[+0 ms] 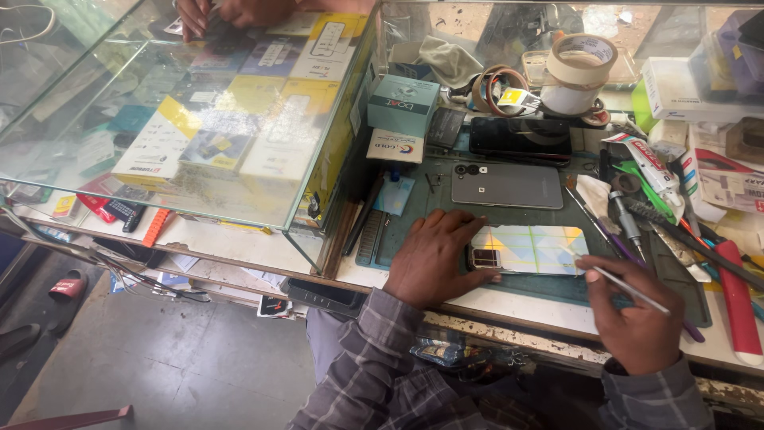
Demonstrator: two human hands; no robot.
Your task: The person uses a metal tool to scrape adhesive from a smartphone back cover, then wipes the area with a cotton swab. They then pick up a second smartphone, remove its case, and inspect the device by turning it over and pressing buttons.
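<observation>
Phone [529,249], iridescent back up, flat on green work mat [414,231], long axis left–right, camera end leftward. Left hand [434,259] spread flat, pressing camera end. Right hand [637,318] pinched around thin metal tool [629,291], tip at right edge.

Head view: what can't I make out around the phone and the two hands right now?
- Phone, head view: its left end lies under the left hand; glare washes out its back.
- Thin tool: the tip at the phone's right edge is too fine to tell contact; the right hand hides the grip.
- Another person's hands: cut off by the top edge.
- Boxes in the glass case: blurred by reflections.
</observation>
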